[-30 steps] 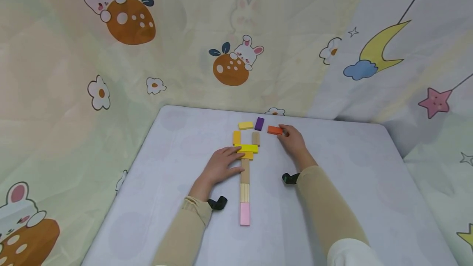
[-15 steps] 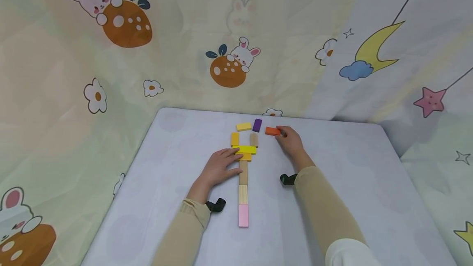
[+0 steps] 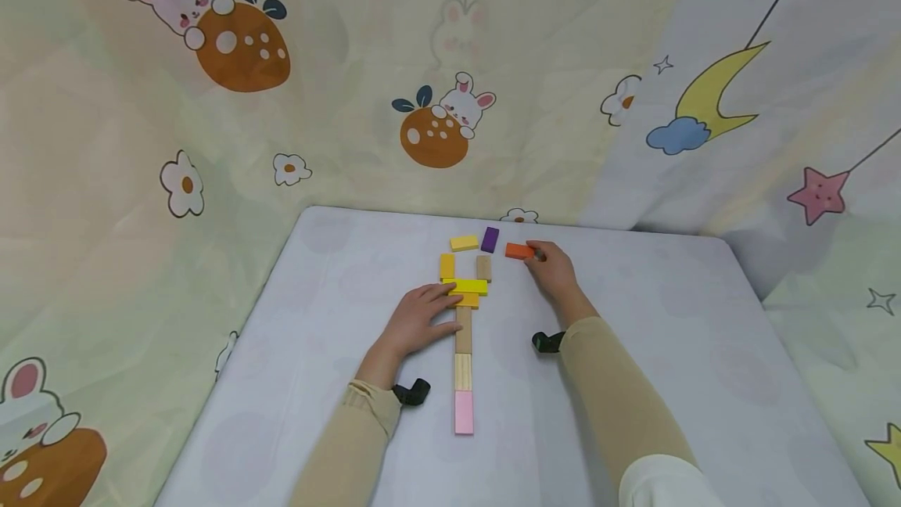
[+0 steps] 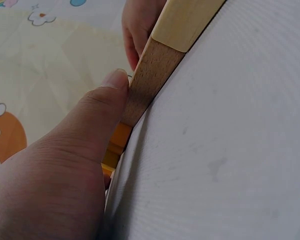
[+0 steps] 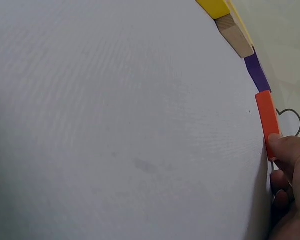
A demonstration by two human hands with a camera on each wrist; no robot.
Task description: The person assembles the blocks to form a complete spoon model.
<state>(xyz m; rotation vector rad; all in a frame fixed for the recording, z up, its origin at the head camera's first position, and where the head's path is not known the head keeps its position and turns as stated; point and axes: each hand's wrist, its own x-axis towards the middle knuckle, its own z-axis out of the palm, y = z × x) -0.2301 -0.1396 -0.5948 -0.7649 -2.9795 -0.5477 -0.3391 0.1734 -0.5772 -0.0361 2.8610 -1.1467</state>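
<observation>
Between thumb and fingers, my right hand (image 3: 556,271) pinches one end of an orange block (image 3: 518,250) at the far side of the table. In the right wrist view, the thumb lies on this orange block (image 5: 266,112). My left hand (image 3: 417,321) lies beside a line of blocks. Its extended fingertips rest at a bright yellow block (image 3: 473,286) and an amber block (image 3: 469,301). The left thumb (image 4: 97,107) touches the side of a brown wooden block (image 4: 152,70). Left of the orange block lies a purple block (image 3: 489,239).
Behind the bright yellow block lie a left amber block (image 3: 446,266), a tan block (image 3: 483,267) and a pale yellow block (image 3: 464,242). Toward me the line continues with a striped wooden block (image 3: 462,372) and a pink block (image 3: 464,413). A printed cloth (image 3: 352,100) hangs behind the table (image 3: 296,413).
The head view has shifted slightly. Both hands and the blocks keep their places relative to each other.
</observation>
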